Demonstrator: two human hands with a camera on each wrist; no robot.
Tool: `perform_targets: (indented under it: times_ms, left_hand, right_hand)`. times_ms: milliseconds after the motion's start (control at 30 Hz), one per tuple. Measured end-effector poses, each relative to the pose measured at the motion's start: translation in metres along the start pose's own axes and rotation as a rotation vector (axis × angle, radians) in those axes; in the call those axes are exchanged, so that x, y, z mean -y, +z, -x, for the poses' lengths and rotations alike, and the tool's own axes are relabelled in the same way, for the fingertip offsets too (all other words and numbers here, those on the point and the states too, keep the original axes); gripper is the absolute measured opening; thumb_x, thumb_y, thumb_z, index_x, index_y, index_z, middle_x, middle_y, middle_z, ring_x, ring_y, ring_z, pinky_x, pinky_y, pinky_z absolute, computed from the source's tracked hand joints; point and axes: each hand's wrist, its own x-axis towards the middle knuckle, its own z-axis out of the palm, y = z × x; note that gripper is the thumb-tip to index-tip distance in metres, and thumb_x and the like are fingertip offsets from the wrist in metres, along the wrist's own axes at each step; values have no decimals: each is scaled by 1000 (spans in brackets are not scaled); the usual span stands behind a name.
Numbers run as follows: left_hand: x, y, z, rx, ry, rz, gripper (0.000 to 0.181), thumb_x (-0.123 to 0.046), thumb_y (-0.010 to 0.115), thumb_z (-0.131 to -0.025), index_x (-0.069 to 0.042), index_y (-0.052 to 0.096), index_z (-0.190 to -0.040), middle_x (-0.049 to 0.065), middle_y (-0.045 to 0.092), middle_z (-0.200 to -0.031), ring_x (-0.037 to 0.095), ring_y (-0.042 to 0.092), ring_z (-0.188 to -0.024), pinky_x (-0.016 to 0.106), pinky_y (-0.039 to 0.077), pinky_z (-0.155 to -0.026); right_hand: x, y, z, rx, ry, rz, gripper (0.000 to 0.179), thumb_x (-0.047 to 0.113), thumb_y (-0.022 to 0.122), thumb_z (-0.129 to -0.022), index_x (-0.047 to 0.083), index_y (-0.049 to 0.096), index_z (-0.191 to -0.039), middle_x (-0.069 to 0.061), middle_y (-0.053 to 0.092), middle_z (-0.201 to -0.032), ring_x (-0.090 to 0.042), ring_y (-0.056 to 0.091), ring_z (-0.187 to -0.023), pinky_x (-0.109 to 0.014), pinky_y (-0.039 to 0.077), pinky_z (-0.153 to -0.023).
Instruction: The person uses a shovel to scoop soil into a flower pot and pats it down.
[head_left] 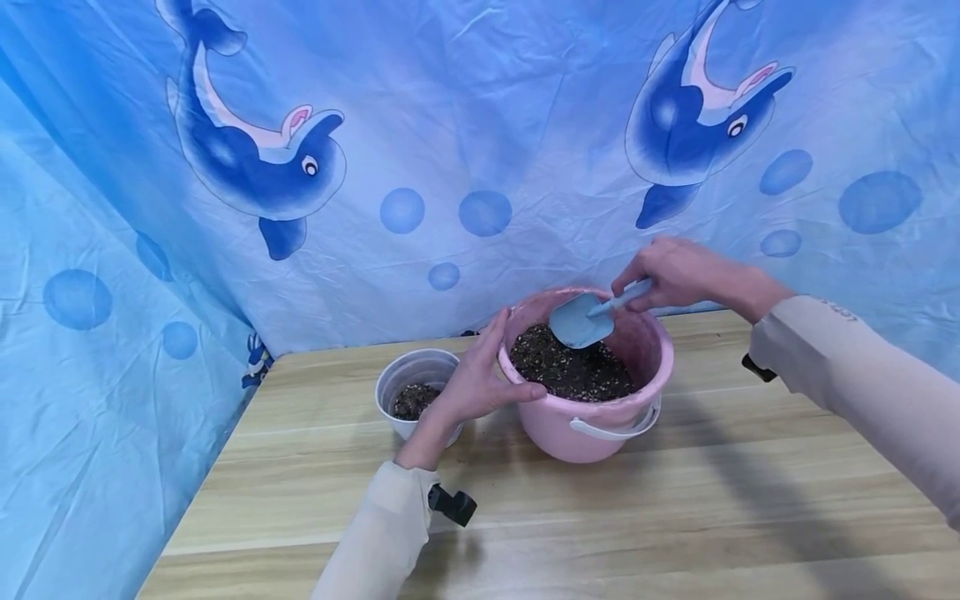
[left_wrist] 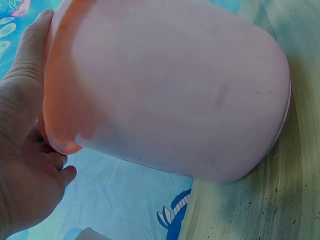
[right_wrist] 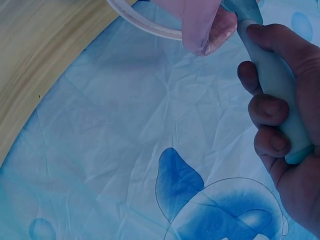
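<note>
A pink bucket of dark soil stands on the table. My left hand grips its left rim; in the left wrist view the thumb lies along the rim and the fingers curl at its edge. In my right hand is a light blue hand trowel, its blade tilted over the soil inside the bucket. The right wrist view shows fingers wrapped round the trowel's handle. Left of the bucket is a white pot with some soil at its bottom, partly hidden by my left hand.
The bucket's white handle hangs down at the front. A blue dolphin-print sheet hangs behind and to the left of the wooden table. Dark specks are scattered on the tabletop in the left wrist view.
</note>
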Motion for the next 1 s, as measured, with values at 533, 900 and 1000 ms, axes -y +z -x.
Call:
perform_targets:
  times_ms: [533,900,1000]
  left_hand:
    - [-1,1,1,-17,13,-11,123,-44,87,-67,-29,2,-155,-7,8,-161,23,14,-146,50,21,-114]
    - [2,1,0,-23,-4,-4,124,-44,87,-66,-29,3,-155,-5,9,-161,22,13,-146,49,20,-114]
    - [2,2,0,-20,-9,-7,124,-44,87,-66,-28,3,-156,-2,9,-161,23,13,-146,49,21,-114]
  right_hand:
    - [7,-1,-7,84,23,121,23,23,80,-76,22,78,-98,7,73,-90,-12,61,-74,-36,52,-70]
    - [19,7,-7,166,-43,89,21,14,81,-73,28,77,-88,13,68,-78,-12,58,-71,-32,51,-64]
    - [26,11,-6,184,-44,62,17,15,80,-75,28,77,-86,14,67,-77,-11,58,-73,-33,52,-68]
